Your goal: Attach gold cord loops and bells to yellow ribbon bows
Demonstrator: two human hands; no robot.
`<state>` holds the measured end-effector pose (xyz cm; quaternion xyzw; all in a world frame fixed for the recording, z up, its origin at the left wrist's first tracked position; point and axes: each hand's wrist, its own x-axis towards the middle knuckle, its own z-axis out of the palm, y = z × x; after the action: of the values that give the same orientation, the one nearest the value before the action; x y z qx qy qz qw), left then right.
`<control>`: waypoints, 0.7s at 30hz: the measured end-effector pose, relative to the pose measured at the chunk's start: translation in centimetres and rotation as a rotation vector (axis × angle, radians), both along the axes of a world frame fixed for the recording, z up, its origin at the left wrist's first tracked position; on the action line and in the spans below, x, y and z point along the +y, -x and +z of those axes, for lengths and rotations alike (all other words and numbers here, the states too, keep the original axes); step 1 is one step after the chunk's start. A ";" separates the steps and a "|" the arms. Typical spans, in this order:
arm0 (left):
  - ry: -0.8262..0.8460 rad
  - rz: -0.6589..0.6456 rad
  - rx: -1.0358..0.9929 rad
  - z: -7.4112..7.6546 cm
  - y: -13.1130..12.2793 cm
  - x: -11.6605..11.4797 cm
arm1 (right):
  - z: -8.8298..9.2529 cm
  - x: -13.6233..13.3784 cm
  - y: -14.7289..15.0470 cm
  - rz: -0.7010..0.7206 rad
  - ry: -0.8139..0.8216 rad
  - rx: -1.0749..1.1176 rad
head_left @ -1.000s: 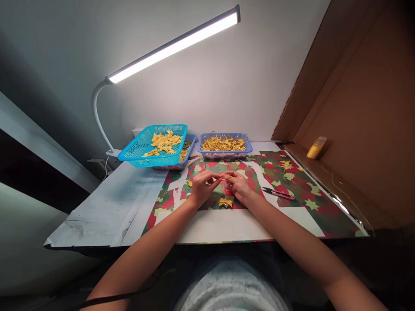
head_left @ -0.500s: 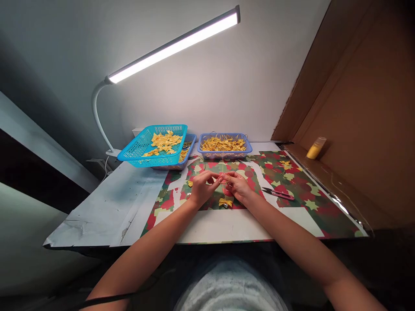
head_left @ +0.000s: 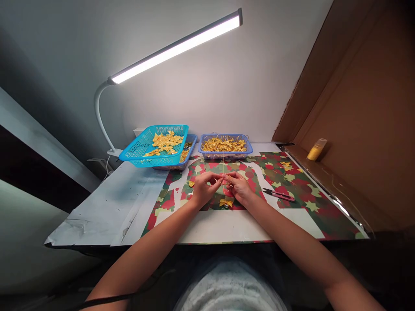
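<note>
Above the patterned sheet, my left hand (head_left: 207,186) and my right hand (head_left: 237,185) meet, both pinching a thin gold cord (head_left: 223,166). The cord makes a small loop between my fingertips, and one end stretches up toward the back basket. Below my fingers, a yellow ribbon bow (head_left: 226,202) with a small silver bell (head_left: 226,206) is at the lower end of the cord. Part of another yellow piece (head_left: 191,184) shows left of my left hand. My fingers hide some of the loop.
A turquoise basket (head_left: 136,162) of yellow bows overlaps a blue basket (head_left: 191,149). A purple basket (head_left: 225,156) holds corded gold bows. Pink-handled thread snips (head_left: 279,195) lie to the right, near a loose bow (head_left: 285,164). A yellow-filled bottle (head_left: 316,149) stands by the cardboard wall.
My hands keep nearly the same pinch on the cord, with only slight finger movement. The whole view has shifted a little.
</note>
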<state>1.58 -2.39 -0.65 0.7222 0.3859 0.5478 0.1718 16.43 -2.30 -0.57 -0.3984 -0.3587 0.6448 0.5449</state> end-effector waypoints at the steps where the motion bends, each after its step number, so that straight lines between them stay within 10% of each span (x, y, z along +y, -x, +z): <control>1: 0.011 -0.002 -0.012 0.0 0.0 0.0 | 0.0 0.0 0.0 0.000 -0.007 -0.012; 21: 0.288 -0.171 -0.321 -0.3 0.5 0.9 | 0.6 -1.4 -0.3 -0.194 -0.720 -0.825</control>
<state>1.09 -1.44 -0.97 0.6239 0.3652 0.5782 0.3782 16.72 -3.66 0.01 -0.4375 -0.7017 0.2189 0.5180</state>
